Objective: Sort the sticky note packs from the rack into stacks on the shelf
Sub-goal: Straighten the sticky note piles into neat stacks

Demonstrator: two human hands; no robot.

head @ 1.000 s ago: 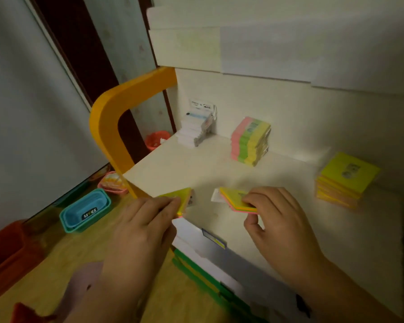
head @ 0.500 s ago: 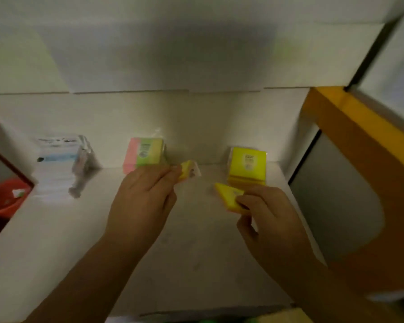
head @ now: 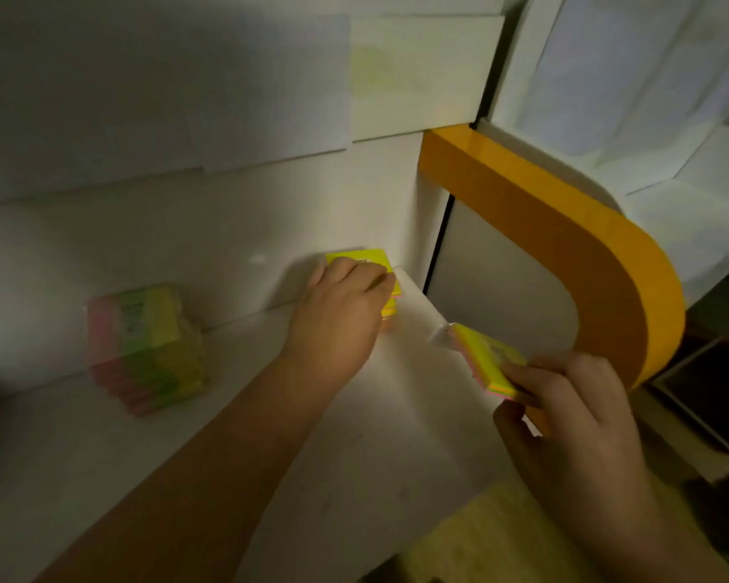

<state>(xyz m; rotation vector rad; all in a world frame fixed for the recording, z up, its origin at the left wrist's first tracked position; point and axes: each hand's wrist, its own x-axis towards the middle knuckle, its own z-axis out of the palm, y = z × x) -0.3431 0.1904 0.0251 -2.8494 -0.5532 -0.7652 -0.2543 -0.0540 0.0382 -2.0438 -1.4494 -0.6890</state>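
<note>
Left hand (head: 346,305) lies on top of yellow stack (head: 360,259) at back-right corner of shelf (head: 354,456); fingers curl over its top pack, grip unclear. Right hand (head: 573,418), nearer & to the right, pinches a yellow/pink pack (head: 482,357), tilted, off shelf edge. Pink-green-yellow stack (head: 148,347) sits well left of left hand.

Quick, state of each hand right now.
Left hand: on top of the yellow stack; grip cannot be told.
Right hand: pinching a yellow sticky note pack.
</note>
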